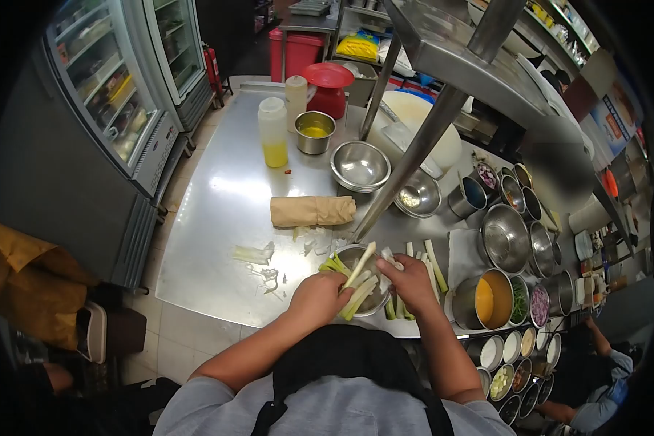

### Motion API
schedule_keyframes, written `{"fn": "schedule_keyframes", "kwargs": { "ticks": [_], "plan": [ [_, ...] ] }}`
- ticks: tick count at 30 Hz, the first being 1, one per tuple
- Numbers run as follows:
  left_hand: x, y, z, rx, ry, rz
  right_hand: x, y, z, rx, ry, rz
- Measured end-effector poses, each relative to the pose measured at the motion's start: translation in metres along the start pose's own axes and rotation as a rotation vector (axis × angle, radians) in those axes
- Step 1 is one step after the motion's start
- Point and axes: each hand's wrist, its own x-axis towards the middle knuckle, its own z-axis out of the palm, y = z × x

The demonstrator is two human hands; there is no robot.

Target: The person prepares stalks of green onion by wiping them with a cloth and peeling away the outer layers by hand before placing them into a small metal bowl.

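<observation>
My left hand (318,296) is closed around a pale leek stalk (361,266), which points up and to the right over a metal bowl (374,304). More green and white leek pieces (360,296) lie in or across that bowl, partly behind my fingers. With its fingers pinched, my right hand (408,280) holds a thin whitish leek peel (389,257) close to the stalk's tip. Trimmed leek stalks (434,266) rest on the table just right of this hand. Loose peelings (254,253) are scattered on the steel to the left.
A brown paper roll (312,211) lies ahead on the steel table (203,240). Beyond it stand a squeeze bottle (273,134), a small pot (315,133) and stacked bowls (360,166). A slanted metal post (418,156) rises nearby. Ingredient containers (493,299) crowd the right; another person (596,378) is there.
</observation>
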Motion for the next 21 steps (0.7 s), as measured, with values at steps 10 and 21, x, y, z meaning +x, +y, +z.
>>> {"fn": "schedule_keyframes", "kwargs": {
  "ticks": [10, 21],
  "plan": [
    [-0.02, -0.002, -0.028, -0.087, 0.175, 0.092, 0.019, -0.009, 0.036, 0.307, -0.072, -0.195],
    [-0.025, -0.002, -0.032, -0.413, 0.016, 0.072, 0.022, -0.025, 0.041, 0.388, -0.194, -0.166]
  ]
}}
